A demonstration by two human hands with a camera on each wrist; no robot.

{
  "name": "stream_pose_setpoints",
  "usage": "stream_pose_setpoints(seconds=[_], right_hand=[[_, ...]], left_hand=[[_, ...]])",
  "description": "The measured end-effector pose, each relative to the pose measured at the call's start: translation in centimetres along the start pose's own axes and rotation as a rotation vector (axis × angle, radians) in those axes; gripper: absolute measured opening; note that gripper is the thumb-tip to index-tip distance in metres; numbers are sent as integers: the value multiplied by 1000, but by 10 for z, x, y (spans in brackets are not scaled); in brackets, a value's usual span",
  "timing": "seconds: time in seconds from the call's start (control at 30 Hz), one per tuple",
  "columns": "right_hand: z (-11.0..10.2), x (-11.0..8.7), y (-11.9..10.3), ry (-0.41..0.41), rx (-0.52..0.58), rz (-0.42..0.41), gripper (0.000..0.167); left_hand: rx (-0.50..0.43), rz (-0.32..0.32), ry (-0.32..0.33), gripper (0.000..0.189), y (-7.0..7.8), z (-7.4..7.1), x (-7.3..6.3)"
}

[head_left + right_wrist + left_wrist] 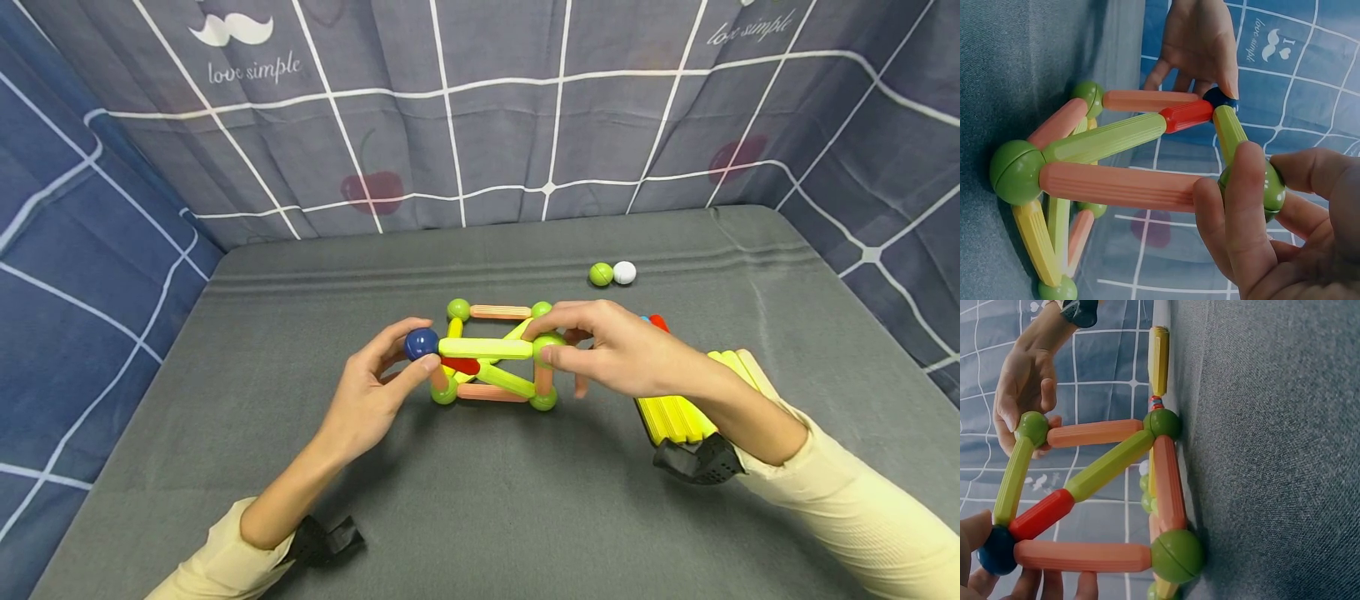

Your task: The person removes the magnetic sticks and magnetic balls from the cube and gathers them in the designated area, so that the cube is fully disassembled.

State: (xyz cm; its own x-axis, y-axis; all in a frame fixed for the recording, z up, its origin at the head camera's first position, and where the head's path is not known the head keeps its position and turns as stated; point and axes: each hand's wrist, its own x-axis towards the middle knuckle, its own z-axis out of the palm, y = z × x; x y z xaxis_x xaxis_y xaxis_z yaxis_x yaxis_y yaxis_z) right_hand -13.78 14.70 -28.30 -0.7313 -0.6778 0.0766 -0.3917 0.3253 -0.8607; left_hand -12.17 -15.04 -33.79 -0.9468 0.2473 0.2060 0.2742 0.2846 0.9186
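A frame of magnetic rods and balls stands on the grey table, a flat rectangle at its base and an upright face at the front. My left hand pinches the dark blue ball at that face's upper left corner. With thumb and fingers my right hand holds the green ball at the upper right corner. A yellow-green rod joins these two balls. Orange rods form the uprights, down to green balls. Diagonally from the blue ball run a short red rod and a yellow-green rod.
Behind the frame to the right lie a loose green ball and a white ball, side by side. A row of yellow rods lies under the right forearm, with a red piece behind it. Checked curtains bound the table.
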Motion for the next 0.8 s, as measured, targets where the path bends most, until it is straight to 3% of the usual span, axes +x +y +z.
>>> stream_pose_setpoints(seconds=[0.3, 0.8], right_hand=[[-1, -1, -1, 5, 0, 13, 21], [-7, -9, 5, 159, -9, 39, 22]], left_hand=[[2, -7, 0, 39, 0, 0, 1], [16, 4, 4, 39, -1, 1, 2]])
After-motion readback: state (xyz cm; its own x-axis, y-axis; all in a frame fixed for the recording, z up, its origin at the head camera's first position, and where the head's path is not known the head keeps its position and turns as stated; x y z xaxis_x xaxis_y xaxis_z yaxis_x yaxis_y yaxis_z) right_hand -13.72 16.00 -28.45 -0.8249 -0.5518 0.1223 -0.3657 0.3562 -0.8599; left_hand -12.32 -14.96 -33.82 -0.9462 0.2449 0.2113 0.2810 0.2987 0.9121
